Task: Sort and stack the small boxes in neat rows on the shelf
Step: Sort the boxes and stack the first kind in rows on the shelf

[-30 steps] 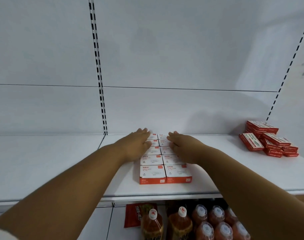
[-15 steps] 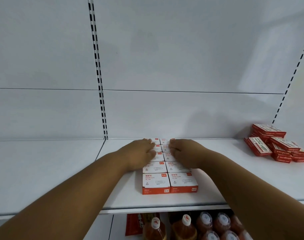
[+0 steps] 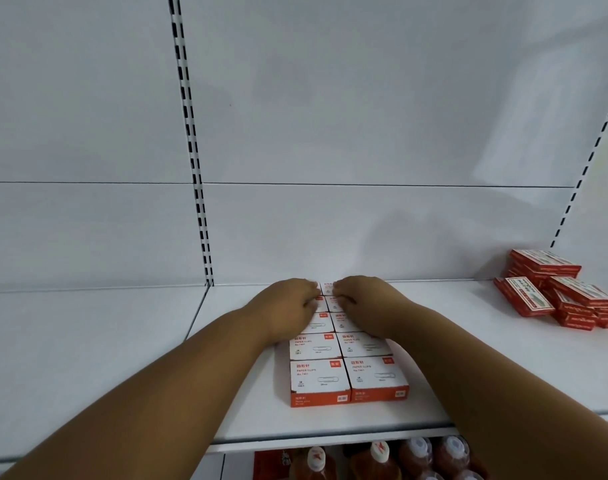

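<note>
Two rows of white-and-orange paper clip boxes (image 3: 318, 377) run from the front edge of the white shelf (image 3: 468, 362) toward the back wall, side by side and touching. My left hand (image 3: 288, 306) lies on the rear boxes of the left row with its fingers bent down onto them. My right hand (image 3: 361, 303) lies the same way on the rear boxes of the right row. The fingertips nearly meet over the seam between the rows. The two front pairs of boxes are uncovered; the boxes under my hands are mostly hidden.
A loose pile of red flat boxes (image 3: 565, 292) sits at the back right of the shelf. Bottles with white caps (image 3: 378, 460) stand on the level below. A slotted upright (image 3: 195, 168) divides the back wall. Bare shelf lies on the left.
Both hands have slid toward the back wall along the rows and their fingers have curled down onto the rear boxes. The view has tilted up slightly.
</note>
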A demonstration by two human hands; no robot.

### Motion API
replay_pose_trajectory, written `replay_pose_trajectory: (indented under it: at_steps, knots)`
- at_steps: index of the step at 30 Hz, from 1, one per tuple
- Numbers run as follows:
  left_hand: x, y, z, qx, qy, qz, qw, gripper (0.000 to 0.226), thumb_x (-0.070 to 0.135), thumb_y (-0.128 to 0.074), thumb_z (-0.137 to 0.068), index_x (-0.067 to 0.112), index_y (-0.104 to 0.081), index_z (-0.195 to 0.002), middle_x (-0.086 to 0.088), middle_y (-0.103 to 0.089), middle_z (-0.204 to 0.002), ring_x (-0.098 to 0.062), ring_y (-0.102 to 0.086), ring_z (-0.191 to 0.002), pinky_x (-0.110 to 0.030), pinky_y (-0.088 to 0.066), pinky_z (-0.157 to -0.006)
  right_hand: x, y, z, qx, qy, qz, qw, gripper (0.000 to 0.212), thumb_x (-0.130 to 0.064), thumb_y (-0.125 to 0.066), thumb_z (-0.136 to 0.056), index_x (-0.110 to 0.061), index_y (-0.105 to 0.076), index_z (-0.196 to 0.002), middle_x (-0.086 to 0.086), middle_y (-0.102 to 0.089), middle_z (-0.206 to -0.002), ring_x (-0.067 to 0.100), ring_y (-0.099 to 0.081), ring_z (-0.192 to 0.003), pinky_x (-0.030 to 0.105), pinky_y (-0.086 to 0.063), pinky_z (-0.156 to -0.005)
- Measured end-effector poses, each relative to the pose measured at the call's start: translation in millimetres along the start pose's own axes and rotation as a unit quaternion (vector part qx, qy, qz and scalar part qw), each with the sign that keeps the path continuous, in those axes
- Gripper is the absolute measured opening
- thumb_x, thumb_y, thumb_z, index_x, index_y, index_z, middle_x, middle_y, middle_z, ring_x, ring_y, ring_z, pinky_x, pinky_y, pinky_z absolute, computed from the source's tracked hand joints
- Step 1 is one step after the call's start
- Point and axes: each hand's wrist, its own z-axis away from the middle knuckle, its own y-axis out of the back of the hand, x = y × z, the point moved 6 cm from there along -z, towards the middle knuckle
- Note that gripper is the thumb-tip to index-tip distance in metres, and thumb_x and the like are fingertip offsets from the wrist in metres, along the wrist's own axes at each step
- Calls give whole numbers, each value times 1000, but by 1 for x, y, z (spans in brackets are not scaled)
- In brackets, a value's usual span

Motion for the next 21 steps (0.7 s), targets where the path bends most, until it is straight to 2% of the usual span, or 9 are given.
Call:
replay_pose_trajectory:
  at_steps: [3,6,8,18,21]
  knots:
    - [3,1,2,4,-8,0,1000,42,27,-40,-104,17,-49,-143,3,-41,-153,-15,-35,-141,-24,-24,-113,2,-2,-1,15,2,-1,1000,30,-25,-40,-99,-12,-65,-108,4,-65,-115,23,-59,-107,39,-47,-94]
    - [4,1,2,9,-14,4,1000,40,24,-39,-104,12,-51,-140,-1,-47,-148,-17,-41,-136,-24,-28,-110,4,-3,-1,44,6,-7,999,28,-27,-41,-98,-13,-65,-99,2,-66,-105,20,-60,-98,36,-49,-88]
    - [4,1,2,11,-13,7,1000,41,25,-39,-104,15,-48,-143,1,-44,-151,-15,-38,-139,-23,-26,-111,5,-4,-1,54,13,-10,998,27,-27,-41,-98,-14,-65,-95,1,-65,-100,18,-59,-93,34,-48,-85]
    - [3,0,1,14,-15,15,1000,43,26,-40,-104,16,-46,-145,2,-40,-154,-14,-34,-142,-19,-22,-111,2,-3,2,44,14,-8,999,33,-28,-40,-100,-10,-65,-113,5,-65,-121,23,-57,-110,38,-45,-97]
    - [-3,9,5,67,14,75,995,42,21,-44,-103,16,-47,-144,2,-41,-153,-15,-35,-141,-18,-21,-111,5,2,6,55,0,-43,998,34,-26,-39,-102,-9,-63,-118,6,-63,-124,23,-56,-113,35,-44,-98]
